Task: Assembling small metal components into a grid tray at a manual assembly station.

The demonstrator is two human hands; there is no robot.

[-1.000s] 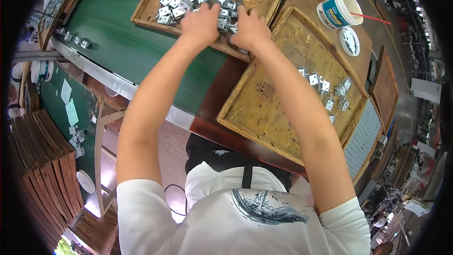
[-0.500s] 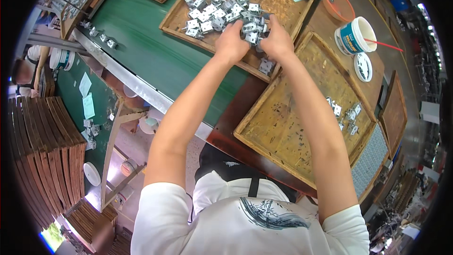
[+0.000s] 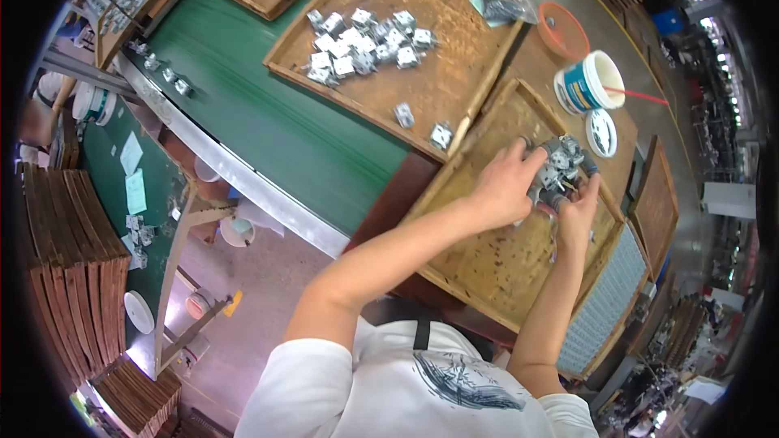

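The bare left hand and right hand, fingers partly curled, hold a clump of small, boxy silver metal parts between them, over the shallow yellowish-brown wooden tray.

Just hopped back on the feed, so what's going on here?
A person's left hand and right hand hold a cluster of metal parts between them, over the right-hand wooden tray. In the neighbouring wooden tray lies a pile of similar parts, with two more apart from it near the corner. A white-and-teal bucket stands beyond the right-hand tray.
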